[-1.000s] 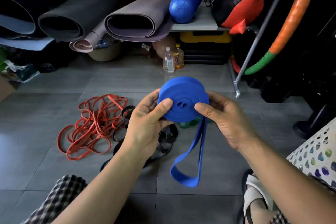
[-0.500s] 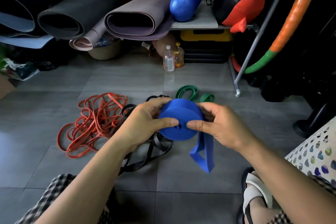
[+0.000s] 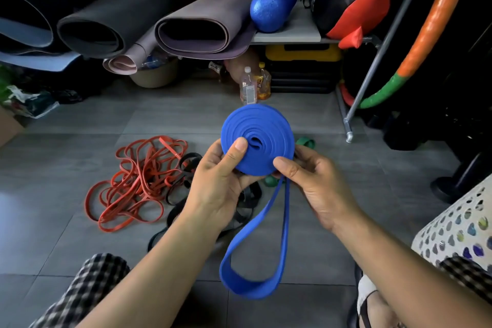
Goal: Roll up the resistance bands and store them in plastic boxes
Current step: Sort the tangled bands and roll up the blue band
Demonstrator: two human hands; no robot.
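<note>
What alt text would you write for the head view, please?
The left hand and right hand hold a nearly rolled blue resistance band, its loose loop hanging; red bands and black bands lie tangled on the grey floor.

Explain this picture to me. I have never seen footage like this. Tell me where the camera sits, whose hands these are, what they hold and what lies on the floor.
There is no machine here. A person wears a camera on the head. It looks forward and down, so you see their own two arms reaching out.

The left hand and the right hand grip a blue resistance band. Most of it is wound into a coil, and a loose loop not yet rolled hangs below.

On the grey tiled floor lie a tangle of red bands, some black bands and a green band partly hidden behind the coil. A white perforated container shows at the right edge, and rolled mats lie at the back.
</note>
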